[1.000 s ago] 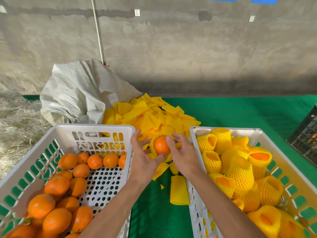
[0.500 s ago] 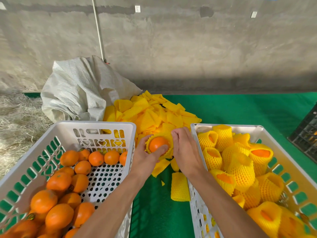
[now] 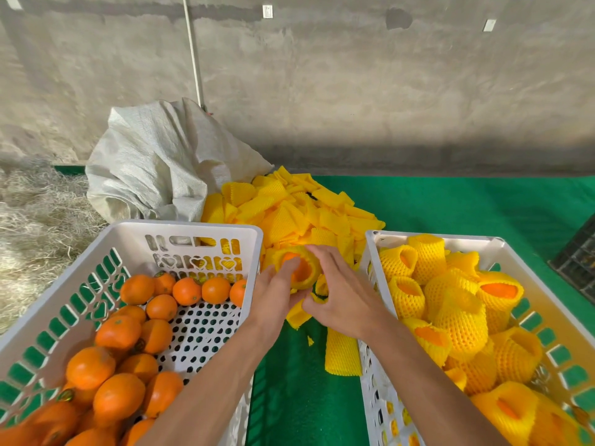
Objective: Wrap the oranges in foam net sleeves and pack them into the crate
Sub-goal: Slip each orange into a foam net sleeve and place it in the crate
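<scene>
Both hands meet over the gap between the two white crates, in front of the pile of flat foam sleeves (image 3: pixel 299 214). Left hand (image 3: pixel 273 294): fingers curled up around the near-left side of an orange (image 3: pixel 301 270), which sits inside a yellow foam net sleeve (image 3: pixel 310 262); fruit shows through the open end of the sleeve, facing the camera. Right hand (image 3: pixel 344 297): fingers bent, fingertips on the sleeve's right edge; whether they pinch the net or only rest on it, cannot tell, view is motion-blurred there. Wrapped orange is held above the green mat (image 3: pixel 467 207), level with the far rims of the crates, touching neither crate. Left crate (image 3: pixel 193 230), left of the held orange: bare oranges (image 3: pixel 119 333) heaped toward its near-left corner, one row along the far wall, perforated floor exposed near the right wall. Right crate (image 3: pixel 434 238), right of the held orange: filled with sleeved oranges (image 3: pixel 457 310), several with orange showing at the sleeve mouths. One loose sleeve (image 3: pixel 341 355) lies on the mat against the right crate's left wall, nearer the camera than the held orange. White woven sack (image 3: pixel 161 169) slumps behind the left crate, beside the sleeve pile.
</scene>
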Available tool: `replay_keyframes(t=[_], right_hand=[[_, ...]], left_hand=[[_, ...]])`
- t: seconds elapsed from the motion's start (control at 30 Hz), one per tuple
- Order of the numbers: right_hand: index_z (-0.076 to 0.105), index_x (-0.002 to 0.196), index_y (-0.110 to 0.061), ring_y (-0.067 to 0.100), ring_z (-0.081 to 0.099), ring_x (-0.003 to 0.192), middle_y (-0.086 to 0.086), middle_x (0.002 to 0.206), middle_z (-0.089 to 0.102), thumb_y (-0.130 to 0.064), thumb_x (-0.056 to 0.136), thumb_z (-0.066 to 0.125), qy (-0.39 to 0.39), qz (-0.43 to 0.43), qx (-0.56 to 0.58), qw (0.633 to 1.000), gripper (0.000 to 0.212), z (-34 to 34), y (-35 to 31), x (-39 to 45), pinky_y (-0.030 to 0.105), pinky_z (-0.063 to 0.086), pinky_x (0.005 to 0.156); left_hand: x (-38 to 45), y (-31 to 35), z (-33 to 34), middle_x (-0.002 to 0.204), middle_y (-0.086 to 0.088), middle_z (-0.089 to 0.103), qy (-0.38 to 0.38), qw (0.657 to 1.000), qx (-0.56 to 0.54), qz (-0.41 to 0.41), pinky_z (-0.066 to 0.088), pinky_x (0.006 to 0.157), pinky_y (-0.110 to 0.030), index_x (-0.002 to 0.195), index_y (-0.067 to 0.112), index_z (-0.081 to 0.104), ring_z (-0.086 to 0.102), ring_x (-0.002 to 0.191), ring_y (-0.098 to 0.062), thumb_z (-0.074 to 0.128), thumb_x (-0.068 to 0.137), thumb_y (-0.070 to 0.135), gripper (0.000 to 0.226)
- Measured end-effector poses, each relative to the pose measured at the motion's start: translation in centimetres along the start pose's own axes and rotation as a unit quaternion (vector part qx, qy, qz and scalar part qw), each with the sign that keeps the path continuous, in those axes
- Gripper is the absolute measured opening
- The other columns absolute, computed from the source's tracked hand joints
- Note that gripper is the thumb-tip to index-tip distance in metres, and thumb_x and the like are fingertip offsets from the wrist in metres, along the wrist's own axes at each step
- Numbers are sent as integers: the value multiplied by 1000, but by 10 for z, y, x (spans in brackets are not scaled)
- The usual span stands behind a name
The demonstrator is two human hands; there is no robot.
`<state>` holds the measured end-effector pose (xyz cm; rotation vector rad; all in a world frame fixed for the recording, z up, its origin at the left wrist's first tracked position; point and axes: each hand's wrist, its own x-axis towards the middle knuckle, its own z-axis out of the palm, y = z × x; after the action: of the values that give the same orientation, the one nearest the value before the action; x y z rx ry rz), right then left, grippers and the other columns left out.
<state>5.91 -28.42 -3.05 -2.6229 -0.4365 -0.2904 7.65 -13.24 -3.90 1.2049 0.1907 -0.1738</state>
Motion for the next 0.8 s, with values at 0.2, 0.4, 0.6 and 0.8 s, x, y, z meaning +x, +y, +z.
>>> replay_keyframes(t=[0.2,0.4,0.6,0.8], right_hand=[[29,151,-33,21,48,127,-4,143,40,-63,82,73,113,87,56,988,87,-11,13,6,38,53,97],[41,144,-35,9,48,116,-9,135,50,-67,77,74,189,145,70,969,81,-58,9,-13,26,45,90],[52,136,-28,12,56,109,-8,120,61,-65,74,80,242,244,40,938,77,-128,12,-76,27,45,91],[59,122,-21,28,60,107,5,112,62,-60,73,82,258,329,-43,907,67,-173,39,-147,36,47,90]], left_hand=[[-4,8,6,113,21,75,-74,995,54,24,50,97,-25,120,36,65,70,108,0,37,109,37,30],[-18,9,8,127,6,71,-81,980,136,119,51,105,-38,129,22,64,68,113,-9,37,108,43,41],[-28,7,11,122,4,72,-118,963,190,152,54,100,-47,128,16,65,70,107,-12,42,109,35,35],[-51,11,23,121,3,72,-139,953,198,184,55,97,-51,117,27,66,71,103,-15,50,100,48,31]])
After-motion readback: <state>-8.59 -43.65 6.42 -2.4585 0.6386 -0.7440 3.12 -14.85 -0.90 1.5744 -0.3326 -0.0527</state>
